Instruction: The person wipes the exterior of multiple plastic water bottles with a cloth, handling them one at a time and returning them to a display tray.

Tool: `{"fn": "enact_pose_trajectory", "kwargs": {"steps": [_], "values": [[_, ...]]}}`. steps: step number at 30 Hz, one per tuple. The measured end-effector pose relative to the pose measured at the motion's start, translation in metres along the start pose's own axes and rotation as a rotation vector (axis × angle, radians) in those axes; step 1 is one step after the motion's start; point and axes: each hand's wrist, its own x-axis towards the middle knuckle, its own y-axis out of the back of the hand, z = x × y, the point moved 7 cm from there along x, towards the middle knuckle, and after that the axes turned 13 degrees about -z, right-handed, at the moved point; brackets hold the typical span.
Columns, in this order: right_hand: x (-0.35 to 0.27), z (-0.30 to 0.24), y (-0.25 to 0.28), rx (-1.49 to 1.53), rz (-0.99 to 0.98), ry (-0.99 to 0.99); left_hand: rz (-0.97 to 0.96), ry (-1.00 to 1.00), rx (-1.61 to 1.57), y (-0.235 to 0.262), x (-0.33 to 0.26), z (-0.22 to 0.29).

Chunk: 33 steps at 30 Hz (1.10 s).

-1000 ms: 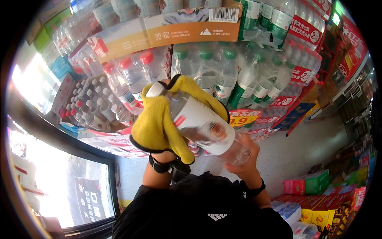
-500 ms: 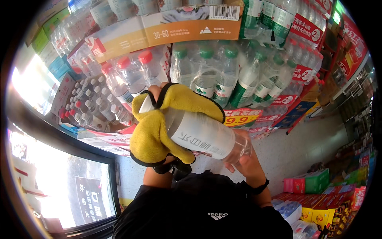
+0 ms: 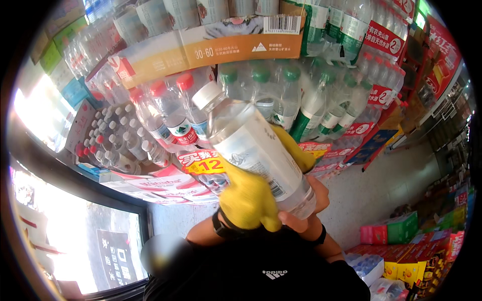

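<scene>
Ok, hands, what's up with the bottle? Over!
Right hand holding bottle by its bottom. Left hand hidden under yellow cloth against bottle. Nothing covering white cap.

Glass pane (image 3: 80,231): set in a dark frame (image 3: 80,175), its view largely blown out white.
Daylight: strong through the pane, with a second white glare (image 3: 36,103) above it.
Dark sign (image 3: 115,253): within the pane's right part; on or behind the glass, unclear.
Floor (image 3: 354,185): pale grey, faintly glossy, right of the pane.
Red panel (image 3: 444,60): upright, far right of the pane.
</scene>
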Motion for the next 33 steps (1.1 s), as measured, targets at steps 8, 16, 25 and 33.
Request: {"fn": "enact_pose_trajectory", "kwargs": {"steps": [8, 16, 25, 33], "values": [[0.019, 0.006, 0.006, 0.219, -0.277, -0.103, -0.05, 0.118, -0.695, 0.008, 0.01, -0.037], [0.043, 0.026, 0.054, 0.845, 0.18, -0.485, -0.418, -0.544, 1.275, -0.058, 0.013, 0.03], [0.02, 0.033, 0.084, 1.039, 0.443, -0.483, -0.605, -0.091, 0.919, -0.062, 0.027, 0.01], [0.025, 0.016, 0.129, 1.318, 0.179, -0.145, -0.921, 0.124, 0.409, -0.08, 0.008, 0.009]]}}
